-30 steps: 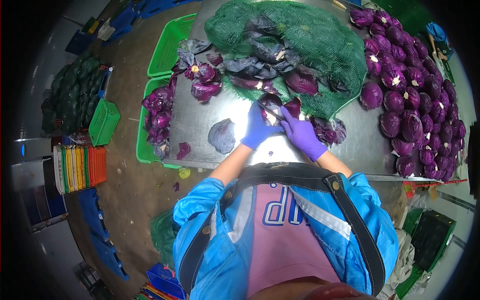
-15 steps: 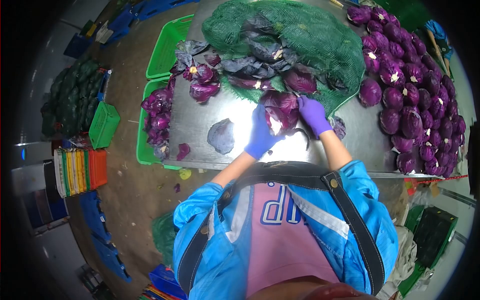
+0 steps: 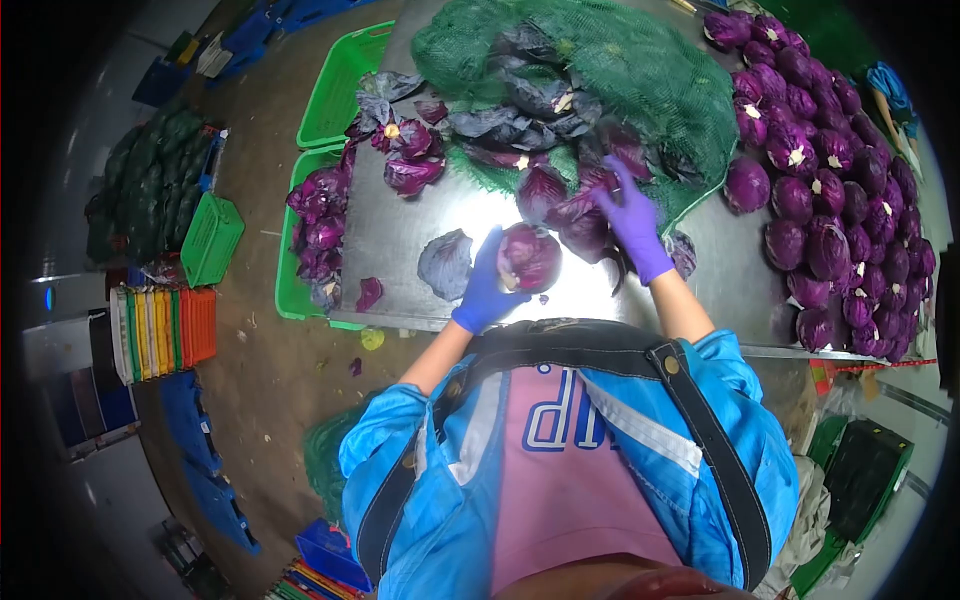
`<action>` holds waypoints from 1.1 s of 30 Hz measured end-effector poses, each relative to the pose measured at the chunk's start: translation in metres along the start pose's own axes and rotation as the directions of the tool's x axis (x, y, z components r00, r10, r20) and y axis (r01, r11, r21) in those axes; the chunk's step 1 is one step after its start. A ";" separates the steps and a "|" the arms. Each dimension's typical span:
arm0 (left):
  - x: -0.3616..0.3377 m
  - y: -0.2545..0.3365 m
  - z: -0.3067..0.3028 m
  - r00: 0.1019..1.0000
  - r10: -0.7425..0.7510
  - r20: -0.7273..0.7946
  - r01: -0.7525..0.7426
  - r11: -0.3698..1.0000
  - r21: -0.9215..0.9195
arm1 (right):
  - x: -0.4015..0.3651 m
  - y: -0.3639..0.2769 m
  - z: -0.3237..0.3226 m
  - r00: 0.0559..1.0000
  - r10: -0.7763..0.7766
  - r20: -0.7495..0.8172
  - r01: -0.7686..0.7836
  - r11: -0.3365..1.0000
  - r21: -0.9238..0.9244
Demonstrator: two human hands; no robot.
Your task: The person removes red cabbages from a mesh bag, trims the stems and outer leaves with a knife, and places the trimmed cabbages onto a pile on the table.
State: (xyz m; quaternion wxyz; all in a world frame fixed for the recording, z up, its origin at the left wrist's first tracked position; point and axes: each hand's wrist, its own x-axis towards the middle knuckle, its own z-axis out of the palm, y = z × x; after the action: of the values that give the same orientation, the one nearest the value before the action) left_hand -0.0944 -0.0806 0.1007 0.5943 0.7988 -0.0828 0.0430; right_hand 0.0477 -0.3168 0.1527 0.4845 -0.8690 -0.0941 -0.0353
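Observation:
A peeled red cabbage is at the front of the steel table, with my left hand in a purple glove curled round its left side. My right hand, gloved the same way, is open with fingers spread at the right edge of loose purple cabbage leaves. Behind these leaves, a green mesh sack spreads over the table, with dark outer leaves at its front. A single greyish leaf lies to the left of my left hand.
Peeled red cabbages are heaped along the table's right side. At the left edge, a green crate holds purple leaves, and another green crate stands behind it. A person's blue sleeve shows at the far right.
The cabbage has come away from its outer leaves and moved toward the front left in my left hand. My right hand has opened, and the leaves lie beside it near the sack.

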 end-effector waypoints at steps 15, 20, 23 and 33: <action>0.053 0.030 0.054 0.970 -0.209 -0.123 0.147 0.909 -0.389 | -0.041 -0.004 -0.008 0.943 0.084 0.323 0.012 0.959 -0.284; 0.069 0.009 0.062 0.994 0.035 -0.099 -0.049 0.989 -0.141 | -0.061 -0.020 -0.016 0.939 -0.032 0.343 0.142 0.943 -0.300; 0.066 0.010 0.064 0.997 -0.040 -0.070 0.053 0.978 0.203 | -0.073 -0.017 -0.018 0.925 -0.034 0.379 0.175 0.923 -0.344; 0.066 0.026 0.072 0.989 -0.145 0.003 0.143 0.983 0.114 | -0.072 -0.006 0.003 0.969 -0.001 0.249 0.128 0.859 -0.496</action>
State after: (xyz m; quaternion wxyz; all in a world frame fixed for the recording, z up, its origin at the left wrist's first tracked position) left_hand -0.0365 -0.1621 0.1156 0.5492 0.8353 -0.0255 0.0001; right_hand -0.0243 -0.3203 0.1451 0.2217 -0.9600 -0.1686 0.0300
